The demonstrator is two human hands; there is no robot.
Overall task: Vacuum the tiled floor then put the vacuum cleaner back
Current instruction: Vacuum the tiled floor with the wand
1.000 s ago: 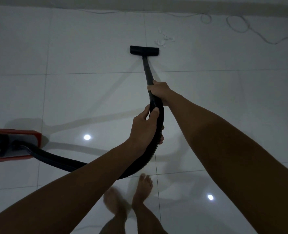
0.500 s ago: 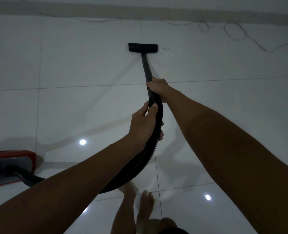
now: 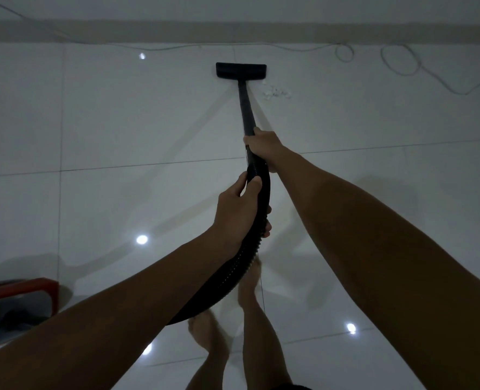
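- The floor nozzle [image 3: 241, 71] of the vacuum lies flat on the white tiled floor [image 3: 120, 122] at the far middle of the scene, close to the grey skirting strip [image 3: 261, 32] along the wall; its black wand [image 3: 245, 108] slopes back from it toward the person
- The right hand [image 3: 264, 144] grips the near end of the wand, fingers curled fully round it, just where the ribbed hose [image 3: 233, 271] joins
- The left hand [image 3: 240, 212] holds the hose a little nearer, thumb on top and fingers wrapped under; the hose curves down and left beneath the left forearm
- The red vacuum body [image 3: 19, 299] sits on the floor at the near left edge, only partly in view
- A small scatter of white scraps [image 3: 275, 92] lies on the tile just right of the wand, nearer than the nozzle and apart from it
- A thin pale cable [image 3: 396, 63] runs along the foot of the wall and loops on the floor at the far right
- Two bare feet [image 3: 250, 280] stand on the tiles below the hose; bright spots of lamp light reflect in the glossy floor
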